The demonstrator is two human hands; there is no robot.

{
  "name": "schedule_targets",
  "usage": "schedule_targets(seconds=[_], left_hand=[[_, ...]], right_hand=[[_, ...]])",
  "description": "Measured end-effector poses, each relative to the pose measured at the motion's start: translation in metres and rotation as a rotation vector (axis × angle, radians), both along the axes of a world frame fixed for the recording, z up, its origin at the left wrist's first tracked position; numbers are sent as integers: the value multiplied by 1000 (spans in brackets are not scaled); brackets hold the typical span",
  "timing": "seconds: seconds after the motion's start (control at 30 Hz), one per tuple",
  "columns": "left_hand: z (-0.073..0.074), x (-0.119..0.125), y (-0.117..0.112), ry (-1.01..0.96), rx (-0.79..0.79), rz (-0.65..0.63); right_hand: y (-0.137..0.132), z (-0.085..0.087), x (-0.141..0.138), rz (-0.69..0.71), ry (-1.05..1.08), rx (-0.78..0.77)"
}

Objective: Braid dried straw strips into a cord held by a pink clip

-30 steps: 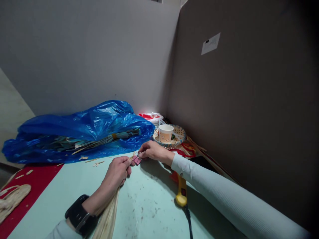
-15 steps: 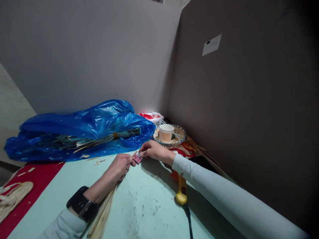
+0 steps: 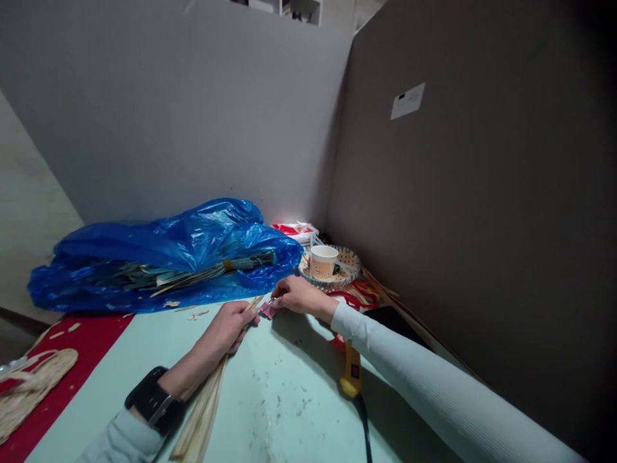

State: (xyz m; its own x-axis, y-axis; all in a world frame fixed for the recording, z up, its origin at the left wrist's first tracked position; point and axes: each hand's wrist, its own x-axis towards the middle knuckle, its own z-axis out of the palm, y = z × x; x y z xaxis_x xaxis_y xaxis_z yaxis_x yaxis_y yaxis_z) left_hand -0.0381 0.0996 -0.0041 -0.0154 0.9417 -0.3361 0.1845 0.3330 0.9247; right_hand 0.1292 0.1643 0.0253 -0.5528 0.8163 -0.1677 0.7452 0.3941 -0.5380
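Observation:
My left hand (image 3: 234, 325) is closed around a bundle of pale flat plant strips (image 3: 205, 411), which run back under my forearm toward the near edge. Their tips poke out just past my thumb. Close beside those tips, my right hand (image 3: 299, 296) pinches a small pink binder clip (image 3: 267, 310) by its metal handle. A narrow gap seems to part the clip from the left fingertips. Some of the strips are hidden by my left hand and wrist.
A blue plastic bag (image 3: 193, 231) with dried stalks lies behind. At the back right, a paper cup (image 3: 324, 262) stands in a woven basket (image 3: 354, 270). A yellow-handled corded tool (image 3: 351, 379) lies below my right arm. A woven sandal (image 3: 45, 386) rests on red cloth (image 3: 96, 341).
The pink binder clip, at the strips' tips before, has come slightly away from my left fingers in my right hand. The strip tips now show. The view has tilted up a little.

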Motion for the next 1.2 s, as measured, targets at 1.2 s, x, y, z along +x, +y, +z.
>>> schedule_targets(seconds=[1.2], left_hand=[[10,43,-117,-424,111,-121]], right_hand=[[-139,-1,16,-143,843,-29]])
